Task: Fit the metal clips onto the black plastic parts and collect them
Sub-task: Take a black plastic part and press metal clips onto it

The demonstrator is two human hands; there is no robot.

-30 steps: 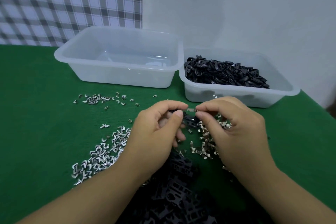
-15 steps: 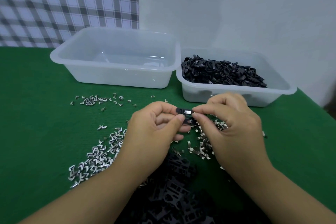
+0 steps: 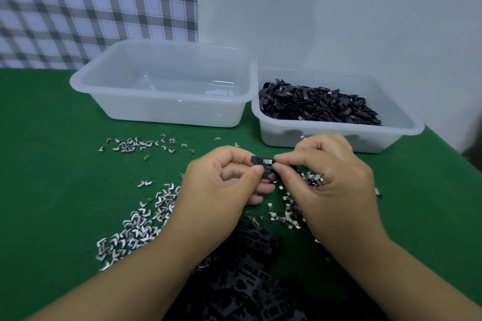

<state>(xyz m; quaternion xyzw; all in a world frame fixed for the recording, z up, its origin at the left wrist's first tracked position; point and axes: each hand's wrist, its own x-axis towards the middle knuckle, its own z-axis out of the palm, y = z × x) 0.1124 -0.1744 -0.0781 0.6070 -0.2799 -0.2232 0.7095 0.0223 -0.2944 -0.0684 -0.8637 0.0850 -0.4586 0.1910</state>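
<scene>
above the green felt table, left hand and right hand both pinch one small black plastic part bearing a silvery metal clip.

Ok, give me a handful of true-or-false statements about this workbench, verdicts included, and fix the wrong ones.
1. The left hand and the right hand pinch one black plastic part between them. True.
2. The right bin holds nothing. False: it holds a heap of black pieces.
3. Loose metal clips lie on the green cloth. True.
4. The left hand lies flat on the cloth. False: its fingers are curled, pinching the part.
5. The two bins are stacked. False: the left bin stands beside the right one.
</scene>
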